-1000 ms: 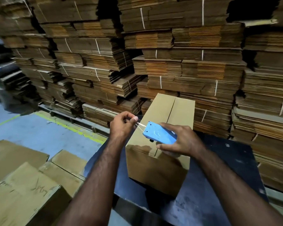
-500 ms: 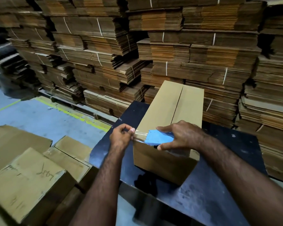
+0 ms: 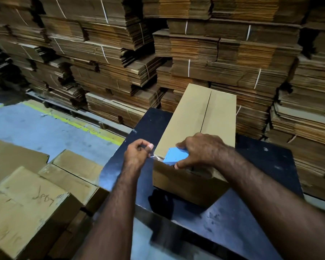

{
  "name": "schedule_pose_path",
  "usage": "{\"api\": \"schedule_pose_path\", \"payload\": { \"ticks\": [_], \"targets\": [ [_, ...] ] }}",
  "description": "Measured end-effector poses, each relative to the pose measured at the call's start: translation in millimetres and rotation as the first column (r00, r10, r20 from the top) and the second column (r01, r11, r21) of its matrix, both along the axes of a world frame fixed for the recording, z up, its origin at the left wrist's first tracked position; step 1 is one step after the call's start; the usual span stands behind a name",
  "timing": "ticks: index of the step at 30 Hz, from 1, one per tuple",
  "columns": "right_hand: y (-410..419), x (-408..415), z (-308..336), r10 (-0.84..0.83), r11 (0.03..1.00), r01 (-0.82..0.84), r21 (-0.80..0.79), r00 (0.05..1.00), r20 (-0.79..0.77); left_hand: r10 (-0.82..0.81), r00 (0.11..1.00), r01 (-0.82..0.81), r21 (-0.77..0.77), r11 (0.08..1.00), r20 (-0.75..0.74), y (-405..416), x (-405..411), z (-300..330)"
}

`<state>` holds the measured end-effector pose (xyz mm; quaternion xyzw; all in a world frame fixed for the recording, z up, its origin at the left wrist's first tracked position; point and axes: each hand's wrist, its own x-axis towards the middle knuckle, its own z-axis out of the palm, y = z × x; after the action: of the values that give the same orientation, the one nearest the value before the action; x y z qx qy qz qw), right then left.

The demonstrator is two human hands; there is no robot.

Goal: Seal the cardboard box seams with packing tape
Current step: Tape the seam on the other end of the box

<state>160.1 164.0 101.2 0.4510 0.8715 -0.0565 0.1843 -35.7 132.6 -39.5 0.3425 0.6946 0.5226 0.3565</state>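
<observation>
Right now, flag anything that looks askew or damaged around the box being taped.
Nothing on the long brown cardboard box looks damaged. The flattened cardboard bundles behind it are stacked unevenly, with layers jutting out and sagging.

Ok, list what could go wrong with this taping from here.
1. The left hand pinches only the tip of the clear tape; it could slip and curl onto itself.
2. The blue dispenser in the right hand sits at the cardboard box near corner, left of the center seam, so the strip may miss it.
</observation>
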Motion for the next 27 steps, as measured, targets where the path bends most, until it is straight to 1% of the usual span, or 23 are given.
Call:
{"api": "schedule_pose_path", "payload": {
  "ticks": [3,7,9,11,13,16,19,21,24,27],
  "targets": [
    [3,-25,0,-0.019,1.0,0.019,0.011,0.999,0.031,-0.006,1.0,0.006,0.014,1.0,0.015,7,-17,3],
    [6,-43,2,-0.037,0.999,0.038,-0.006,0.998,0.054,-0.084,0.995,0.086,-0.031,0.996,0.055,10,-31,13],
    [7,-42,1,-0.045,0.999,0.046,-0.004,0.997,0.057,-0.109,0.989,0.116,-0.065,0.991,0.1,8,-31,8],
    [7,-42,1,-0.058,0.998,0.059,-0.007,0.996,0.068,-0.104,0.978,0.119,-0.072,0.99,0.178,7,-29,1],
    [6,-42,2,-0.065,0.998,0.067,-0.023,0.995,0.076,-0.093,0.972,0.109,-0.062,0.992,0.216,7,-28,1],
    [5,-39,8,-0.067,0.997,0.068,-0.024,0.997,0.045,-0.068,0.979,0.07,-0.006,0.998,0.193,11,-37,12],
    [4,-35,22,-0.126,0.992,0.126,-0.008,0.992,-0.003,-0.094,0.985,0.087,0.055,0.995,0.147,16,-46,24],
    [2,-35,28,-0.139,0.99,0.139,0.005,0.99,0.018,-0.112,0.988,0.106,0.058,0.993,0.105,18,-48,27],
    [-4,-40,28,-0.135,0.991,0.135,0.008,0.99,0.05,-0.107,0.99,0.102,0.055,0.993,0.095,16,-49,19],
    [-8,-46,20,-0.118,0.993,0.119,-0.004,0.991,0.06,-0.104,0.992,0.103,0.019,0.995,0.067,9,-50,7]
  ]
}}
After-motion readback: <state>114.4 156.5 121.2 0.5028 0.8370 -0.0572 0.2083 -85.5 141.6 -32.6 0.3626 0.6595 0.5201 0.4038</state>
